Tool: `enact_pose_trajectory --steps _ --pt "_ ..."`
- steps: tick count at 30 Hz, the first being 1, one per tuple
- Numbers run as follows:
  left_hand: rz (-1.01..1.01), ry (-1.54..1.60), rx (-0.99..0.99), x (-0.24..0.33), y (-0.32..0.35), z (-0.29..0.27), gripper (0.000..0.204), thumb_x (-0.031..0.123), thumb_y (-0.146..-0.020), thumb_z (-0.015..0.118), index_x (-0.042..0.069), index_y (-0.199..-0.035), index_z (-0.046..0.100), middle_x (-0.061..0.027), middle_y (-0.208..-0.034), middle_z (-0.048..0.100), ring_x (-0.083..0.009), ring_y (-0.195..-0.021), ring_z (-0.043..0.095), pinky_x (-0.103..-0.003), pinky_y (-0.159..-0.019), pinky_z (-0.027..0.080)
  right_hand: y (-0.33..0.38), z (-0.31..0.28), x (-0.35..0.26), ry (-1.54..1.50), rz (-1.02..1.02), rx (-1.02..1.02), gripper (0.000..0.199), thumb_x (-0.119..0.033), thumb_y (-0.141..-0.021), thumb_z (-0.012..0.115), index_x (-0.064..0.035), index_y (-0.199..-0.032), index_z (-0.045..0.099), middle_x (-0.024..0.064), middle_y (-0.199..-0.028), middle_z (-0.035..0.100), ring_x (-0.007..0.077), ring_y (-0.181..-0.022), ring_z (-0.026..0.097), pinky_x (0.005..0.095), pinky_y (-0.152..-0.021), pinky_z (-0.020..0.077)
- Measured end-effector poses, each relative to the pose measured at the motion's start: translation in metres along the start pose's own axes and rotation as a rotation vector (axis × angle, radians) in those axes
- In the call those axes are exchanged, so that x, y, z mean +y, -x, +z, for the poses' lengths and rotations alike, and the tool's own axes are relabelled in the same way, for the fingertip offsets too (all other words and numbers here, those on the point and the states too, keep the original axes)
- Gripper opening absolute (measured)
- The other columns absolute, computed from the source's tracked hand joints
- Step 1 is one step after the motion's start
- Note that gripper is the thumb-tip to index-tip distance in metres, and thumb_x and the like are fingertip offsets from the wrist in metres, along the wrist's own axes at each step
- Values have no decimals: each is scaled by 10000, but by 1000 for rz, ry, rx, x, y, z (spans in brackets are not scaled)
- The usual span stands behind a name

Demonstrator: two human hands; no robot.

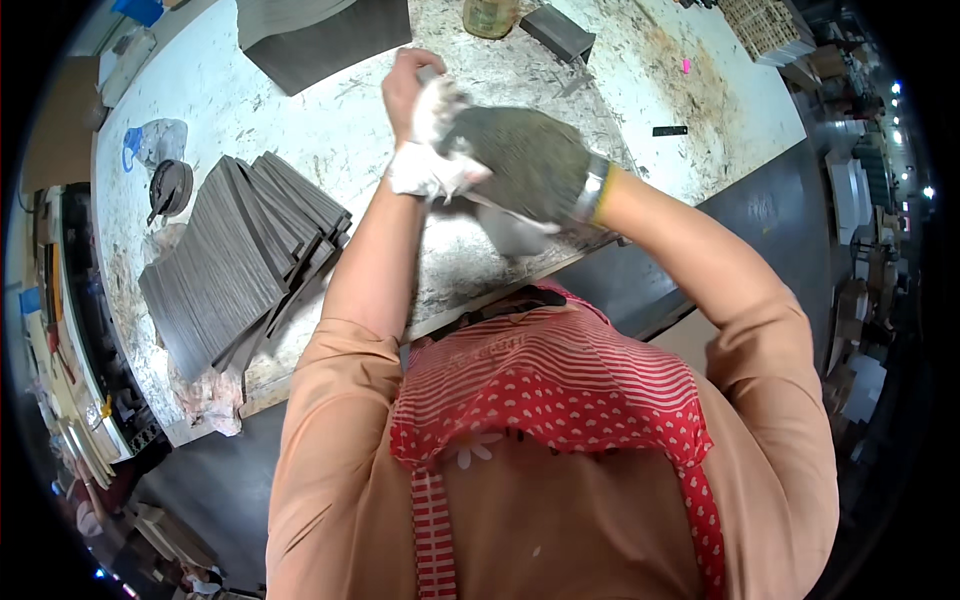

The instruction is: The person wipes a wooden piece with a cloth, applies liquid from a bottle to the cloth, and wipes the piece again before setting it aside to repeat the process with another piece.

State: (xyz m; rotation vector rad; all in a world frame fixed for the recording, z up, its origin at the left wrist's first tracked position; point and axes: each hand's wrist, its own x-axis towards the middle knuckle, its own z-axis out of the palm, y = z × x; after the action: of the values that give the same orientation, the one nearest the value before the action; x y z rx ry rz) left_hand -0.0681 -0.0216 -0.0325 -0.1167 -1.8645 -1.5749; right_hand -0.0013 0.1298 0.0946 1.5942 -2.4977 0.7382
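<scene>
Stained bench [725, 150] | white cloth [428, 170], long axis toward you, touches your right hand [520, 160], beside left hand [401, 92] | can't tell either grip

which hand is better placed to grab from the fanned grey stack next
Left, most likely: the bare left hand is nearer the fanned grey stack, while the gloved right hand is farther to the right, by the white cloth.

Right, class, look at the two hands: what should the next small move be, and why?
Probably a short wipe along the blurred grey piece with the white cloth: the cloth is bunched at the gloved right hand, the piece shows just below that glove, and the bare left hand is beside the cloth's far end. Blur hides the exact contact.
</scene>
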Motion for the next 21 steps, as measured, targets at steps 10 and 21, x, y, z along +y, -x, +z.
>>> enact_pose_trajectory --steps 10,21 --pt "-296 219 -3 15 -6 -9 432 329 -927 342 20 -692 530 -24 -510 461 -100 -426 404 -254 -419 331 65 -37 -63 -460 258 -135 246 -85 -741 601 -83 -987 604 132 -882 606 259 -757 598 346 -711 490" --pt "-333 390 -70 24 0 -12 418 310 -930 292 2 -1030 555 -132 -921 602 -190 -844 596 -283 -751 469 -2 -23 12 -216 374 34 143 -158 -798 574 -89 -912 625 79 -909 628 236 -772 608 355 -694 486"
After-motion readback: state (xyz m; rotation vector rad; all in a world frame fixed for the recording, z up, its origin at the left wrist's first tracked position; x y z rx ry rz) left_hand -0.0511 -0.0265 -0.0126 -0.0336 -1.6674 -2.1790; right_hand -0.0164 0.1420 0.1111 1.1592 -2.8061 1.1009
